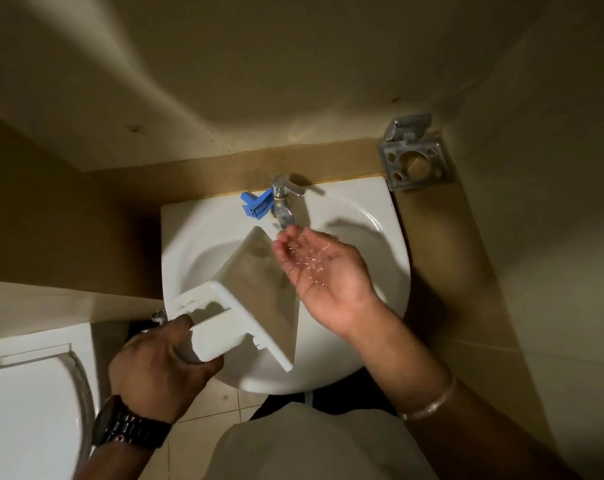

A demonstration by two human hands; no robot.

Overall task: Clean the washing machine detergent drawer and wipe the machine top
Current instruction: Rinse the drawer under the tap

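1. The detergent drawer [245, 299] is being held over the white sink [380, 216], tilted with its far corner pointing toward the tap and its white front panel nearest the person. Its inside walls are looking grey and filmy, though the dim light is making it hard to tell how much dirt is there.
2. The left hand [162, 362] is gripping the drawer by its front handle end, fingers curled round the white plastic, at the sink's near left rim.
3. The right hand [323, 268] is lying palm up with fingers relaxed and spread, holding nothing, just below the tap [282, 206]; water is glinting across the palm and fingertips, and it is just beside the drawer's right edge.
4. A small blue plastic piece [255, 204] is sitting on the sink ledge just left of the tap, possibly an insert from the drawer. A metal holder [414, 161] is hanging on the wall at the right, and a toilet lid [26, 410] is showing at lower left.
5. Judging from this, the rinsing step is in hand; the machine top is not in view.
6. The next move is probably calling for swinging the drawer's open side under the stream and rubbing its compartments with the wet right hand, while keeping a firm grip on slippery plastic.
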